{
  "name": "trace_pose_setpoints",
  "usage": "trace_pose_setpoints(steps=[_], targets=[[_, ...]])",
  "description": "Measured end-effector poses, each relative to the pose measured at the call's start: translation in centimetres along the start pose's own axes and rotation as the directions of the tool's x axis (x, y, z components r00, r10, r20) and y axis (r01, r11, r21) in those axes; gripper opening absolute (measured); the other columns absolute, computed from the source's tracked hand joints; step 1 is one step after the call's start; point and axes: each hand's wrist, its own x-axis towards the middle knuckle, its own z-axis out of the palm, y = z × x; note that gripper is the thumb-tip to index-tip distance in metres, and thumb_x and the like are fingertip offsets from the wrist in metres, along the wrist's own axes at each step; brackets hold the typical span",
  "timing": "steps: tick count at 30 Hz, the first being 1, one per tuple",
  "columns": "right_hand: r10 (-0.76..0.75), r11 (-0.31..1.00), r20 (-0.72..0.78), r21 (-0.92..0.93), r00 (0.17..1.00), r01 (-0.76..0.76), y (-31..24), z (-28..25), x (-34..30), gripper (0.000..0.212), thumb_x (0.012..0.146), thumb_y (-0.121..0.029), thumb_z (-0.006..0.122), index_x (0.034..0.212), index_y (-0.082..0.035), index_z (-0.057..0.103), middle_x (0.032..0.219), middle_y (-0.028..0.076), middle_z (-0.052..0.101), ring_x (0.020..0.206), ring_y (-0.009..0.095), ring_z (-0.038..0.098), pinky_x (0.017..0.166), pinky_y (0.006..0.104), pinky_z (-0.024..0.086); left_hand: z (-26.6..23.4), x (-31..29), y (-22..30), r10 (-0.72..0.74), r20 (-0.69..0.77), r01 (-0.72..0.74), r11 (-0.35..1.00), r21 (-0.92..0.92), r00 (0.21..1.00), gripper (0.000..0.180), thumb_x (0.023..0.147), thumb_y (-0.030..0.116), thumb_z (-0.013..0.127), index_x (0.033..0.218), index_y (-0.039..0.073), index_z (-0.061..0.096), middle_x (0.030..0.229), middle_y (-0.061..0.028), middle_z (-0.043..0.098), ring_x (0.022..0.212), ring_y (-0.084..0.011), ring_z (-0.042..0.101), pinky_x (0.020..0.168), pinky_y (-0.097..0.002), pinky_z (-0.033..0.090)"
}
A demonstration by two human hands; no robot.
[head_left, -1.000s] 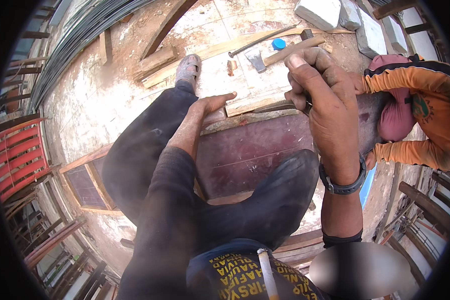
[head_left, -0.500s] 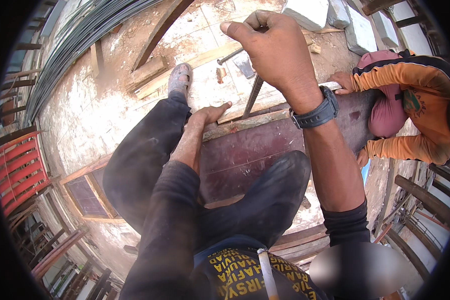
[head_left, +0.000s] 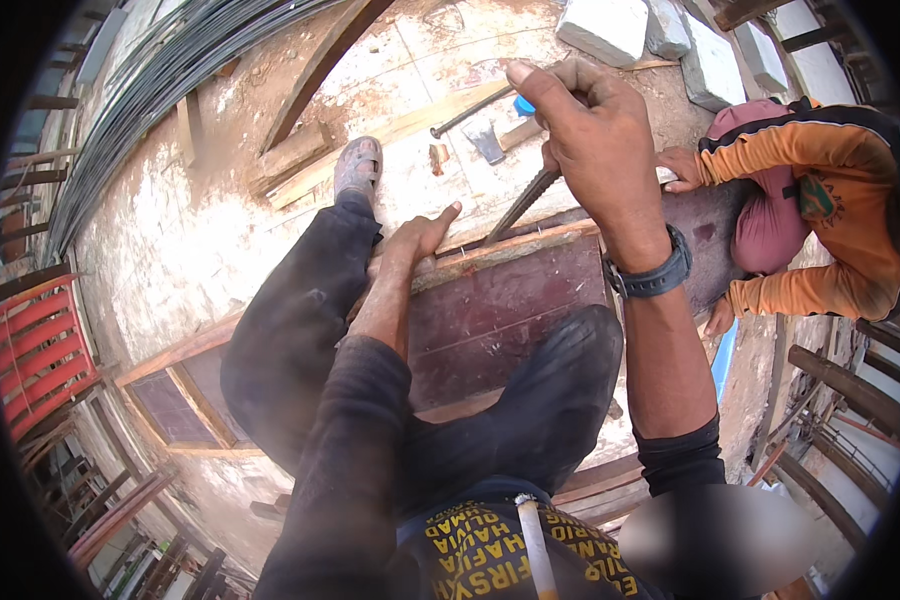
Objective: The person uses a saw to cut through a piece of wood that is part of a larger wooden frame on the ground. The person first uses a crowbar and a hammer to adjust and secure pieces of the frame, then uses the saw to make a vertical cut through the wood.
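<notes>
A dark ribbed metal bar (head_left: pixel 523 205) slants down from my right hand (head_left: pixel 598 125), whose fingers are closed round its upper part. The bar's lower end meets the gap between a pale plank and the wooden edge (head_left: pixel 515 246) of a dark brown panel (head_left: pixel 505 305). Small nails stick up along that edge. My left hand (head_left: pixel 418 236) lies on the timber at the bar's left, one digit stretched out and the rest partly hidden. Beyond the plank lie a hammer (head_left: pixel 487 144) with a wooden handle and a thin dark rod (head_left: pixel 460 115).
At the right a crouching co-worker in an orange sleeve (head_left: pixel 820 290) rests a hand (head_left: pixel 680 168) by the plank. Pale blocks (head_left: pixel 602 30) stand at the far right. Bundled steel rods (head_left: pixel 140 120) and a red slatted frame (head_left: pixel 40 345) are at the left. Loose timber (head_left: pixel 295 160) lies near my foot.
My right hand has moved slightly right and down, and the bar now leans further right. More of the hammer's handle shows. My left hand stays nearly in place.
</notes>
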Motion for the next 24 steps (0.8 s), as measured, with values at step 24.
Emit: trace_pose_setpoints(steps=[24], targets=[[-0.126, 0.944, -0.141, 0.287, 0.982, 0.162, 9.5, -5.7, -23.5, 0.027, 0.092, -0.015, 0.077, 0.076, -0.002, 0.060, 0.065, 0.000, 0.050, 0.059, 0.008, 0.042, 0.052, 0.0265, 0.032, 2.9, -0.5, -0.4, 0.264, -0.494, -0.121, 0.946, 0.302, 0.829, 0.081, 0.099, 0.069, 0.040, 0.091, -0.001, 0.079, 0.090, -0.0303, 0.072, 0.094, -0.0449, 0.071, 0.089, -0.0515, 0.053]])
